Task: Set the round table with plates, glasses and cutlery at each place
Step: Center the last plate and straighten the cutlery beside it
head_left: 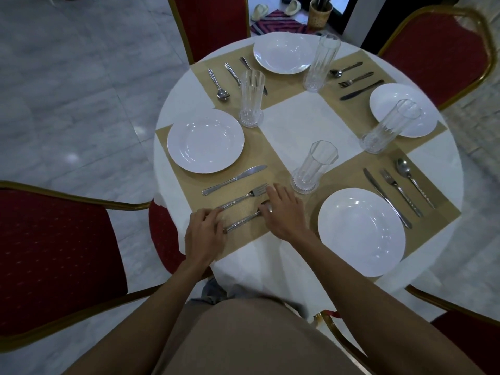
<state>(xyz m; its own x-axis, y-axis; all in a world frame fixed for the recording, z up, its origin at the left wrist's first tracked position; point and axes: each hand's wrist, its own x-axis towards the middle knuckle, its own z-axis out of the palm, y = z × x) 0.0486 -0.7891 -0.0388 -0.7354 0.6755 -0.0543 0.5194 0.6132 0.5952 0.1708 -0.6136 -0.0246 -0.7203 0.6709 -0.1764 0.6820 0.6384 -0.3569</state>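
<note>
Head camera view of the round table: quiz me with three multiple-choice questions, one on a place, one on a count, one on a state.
1. The spoon touched by the left hand and right hand lies: A) in a drawer; B) in a sink; C) beside the fork, away from the plate.
2. Glasses on the table: A) two; B) four; C) six.
3. The glasses are: A) upright and empty; B) tipped over; C) full of juice.
Answers: C, outward from the plate come knife, fork, spoon; B, one stands by each plate; A, all stand clear, nothing inside.
</note>
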